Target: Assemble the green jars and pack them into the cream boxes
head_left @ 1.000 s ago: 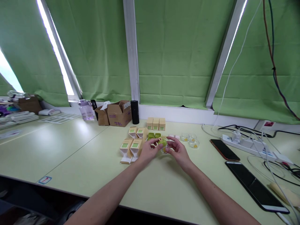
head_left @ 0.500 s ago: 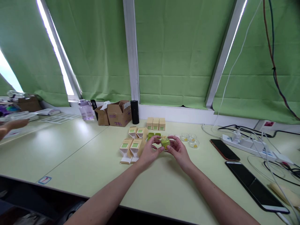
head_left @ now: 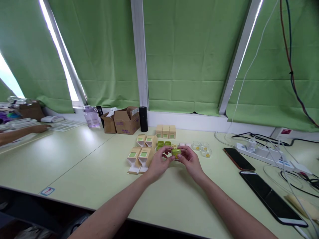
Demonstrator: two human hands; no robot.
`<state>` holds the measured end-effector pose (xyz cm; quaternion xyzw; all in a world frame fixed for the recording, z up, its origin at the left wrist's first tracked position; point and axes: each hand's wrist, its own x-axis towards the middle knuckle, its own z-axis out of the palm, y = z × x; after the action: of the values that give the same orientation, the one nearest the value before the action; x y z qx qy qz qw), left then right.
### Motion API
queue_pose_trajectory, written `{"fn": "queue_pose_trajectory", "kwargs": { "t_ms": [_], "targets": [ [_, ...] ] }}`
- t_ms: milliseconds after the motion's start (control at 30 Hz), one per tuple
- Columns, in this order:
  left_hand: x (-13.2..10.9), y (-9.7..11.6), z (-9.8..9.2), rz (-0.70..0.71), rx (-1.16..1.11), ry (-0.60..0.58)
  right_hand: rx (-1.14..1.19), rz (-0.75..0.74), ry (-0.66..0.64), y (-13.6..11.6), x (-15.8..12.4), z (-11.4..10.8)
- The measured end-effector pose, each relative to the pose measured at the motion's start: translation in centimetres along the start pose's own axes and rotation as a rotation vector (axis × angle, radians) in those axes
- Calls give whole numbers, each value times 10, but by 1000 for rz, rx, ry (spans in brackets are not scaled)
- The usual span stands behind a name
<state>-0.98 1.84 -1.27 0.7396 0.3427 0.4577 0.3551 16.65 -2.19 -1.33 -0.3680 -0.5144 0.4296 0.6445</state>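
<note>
I hold a small green-topped container (head_left: 176, 152) just below and right of the middle of the frame, above the desk (head_left: 169, 202). My left hand (head_left: 159, 162) and my right hand (head_left: 192, 161) both curl narrowly about its sides, fingertips on it from left and right. Beyond my left fingers lie green pieces (head_left: 167, 143), partly hidden. Left of that hand sit four open boxes (head_left: 144, 155), flaps out; three closed boxes (head_left: 165, 132) stand in a row farther back. Clear cups (head_left: 206, 152) with yellow spots sit past my right hand. At the frame's left edge, a co-worker's hand (head_left: 41, 128) is beside some printed sheets (head_left: 66, 125).
</note>
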Motion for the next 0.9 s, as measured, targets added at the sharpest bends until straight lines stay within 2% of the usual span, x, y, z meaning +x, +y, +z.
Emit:
{"fn": "queue_pose_trajectory", "kwargs": {
  "t_ms": [167, 400, 733, 900],
  "targets": [
    [0, 1, 0, 17, 21, 21, 29, 30, -15, 0, -1, 1],
    [2, 10, -3, 25, -65, 81, 371, 166, -41, 5, 1, -6],
    [5, 5, -3, 3, -22, 130, 385, 154, -20, 5, 1, -9],
    [9, 0, -10, 57, 170, 232, 266, 86, 101, 7, 3, -9]
  ]
}}
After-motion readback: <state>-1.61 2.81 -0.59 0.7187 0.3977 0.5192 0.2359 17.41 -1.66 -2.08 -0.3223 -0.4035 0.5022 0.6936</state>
